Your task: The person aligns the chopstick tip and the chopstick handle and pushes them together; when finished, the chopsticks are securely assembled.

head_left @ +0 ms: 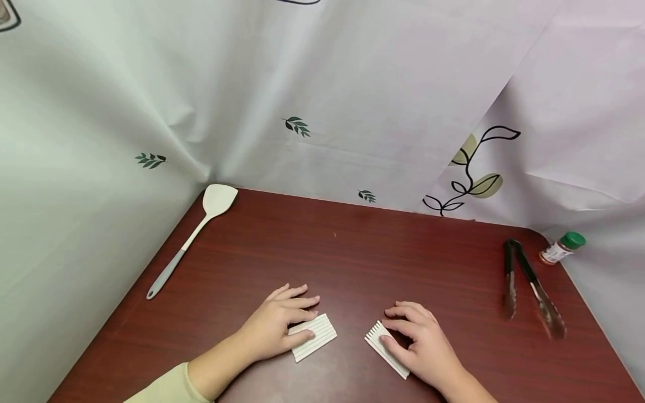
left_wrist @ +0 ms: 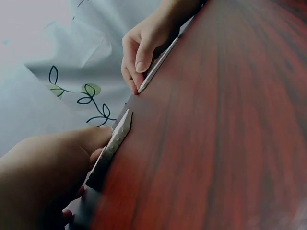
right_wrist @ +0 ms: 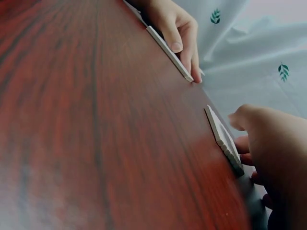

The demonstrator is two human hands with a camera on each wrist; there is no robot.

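Two small white rectangular pieces with ridged tops lie flat on the dark red table (head_left: pixel 353 252). On the left piece (head_left: pixel 322 334), my left hand (head_left: pixel 277 322) rests its thumb, with the index fingertip at the far edge and the other fingers spread over the table. The right piece (head_left: pixel 390 358) lies at a slant, and a row of slots shows along its far end. My right hand (head_left: pixel 420 344) is over it, the thumb above its top and the bent fingers along its far side. A strip of bare table separates the pieces.
A white spatula (head_left: pixel 219 198) with a grey handle lies along the left edge. Toward the right are black-handled metal tongs (head_left: pixel 524 263), spread apart, and a small green-capped spice jar (head_left: pixel 559 249) by the corner. Patterned curtain (head_left: pixel 327 101) hangs behind and at both sides.
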